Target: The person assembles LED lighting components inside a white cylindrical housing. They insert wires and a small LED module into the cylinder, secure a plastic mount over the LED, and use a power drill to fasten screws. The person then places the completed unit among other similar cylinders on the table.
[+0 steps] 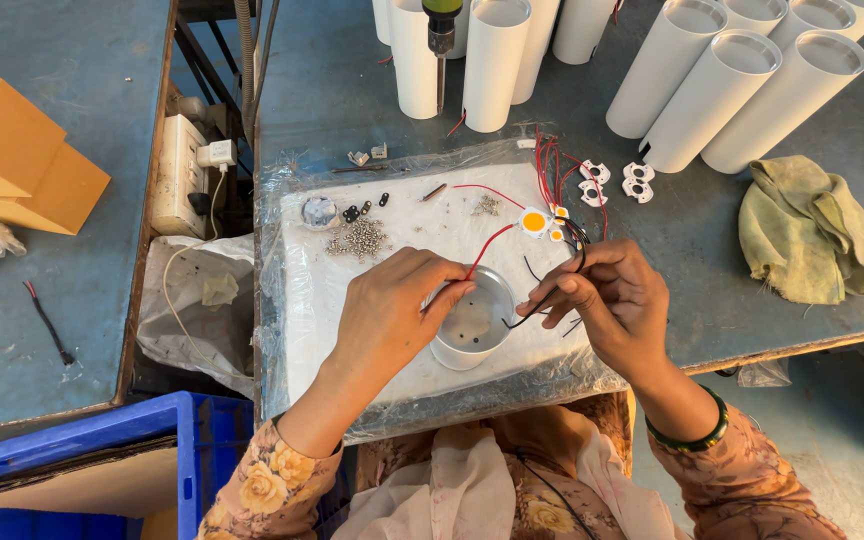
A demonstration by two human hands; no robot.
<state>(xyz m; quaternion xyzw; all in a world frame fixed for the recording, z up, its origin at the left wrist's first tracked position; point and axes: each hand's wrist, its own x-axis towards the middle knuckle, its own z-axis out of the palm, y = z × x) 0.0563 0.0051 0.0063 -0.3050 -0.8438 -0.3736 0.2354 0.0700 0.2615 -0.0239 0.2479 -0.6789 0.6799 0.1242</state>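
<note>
White tubes (712, 90) stand and lean in a crowd along the far edge of the grey surface (712, 250), with a screwdriver (441, 30) hanging down among them. A crumpled yellowish rag (812, 232) lies to the right, well apart from the hands. Nearer in, a white pad wrapped in clear plastic (322, 290) carries a heap of small screws (357, 238), a few dark clips, and a round yellow light chip (534, 221) with red and black wires (552, 165) bunched beside it. Two white plastic holders (638, 180) sit just past the pad. To the left, a socket strip (180, 170) with a white plug sits in the gap between benches, a folded cardboard box (22, 160) rests on the neighbouring bench, and a blue crate (192, 450) stands low at the near edge.

A short white cup-shaped housing (472, 325) sits on the pad's near half, open end up, its grey floor showing small holes. A thin red wire (487, 245) runs from the chip down to its rim.

The left hand (392, 310) arches over the housing's left rim, fingers (447, 290) curled and pressed on the edge. The right hand (617, 300), a green bangle at its wrist, hovers at the right rim, thumb and forefinger pinching thin black wires (537, 312) that trail into the cup.
</note>
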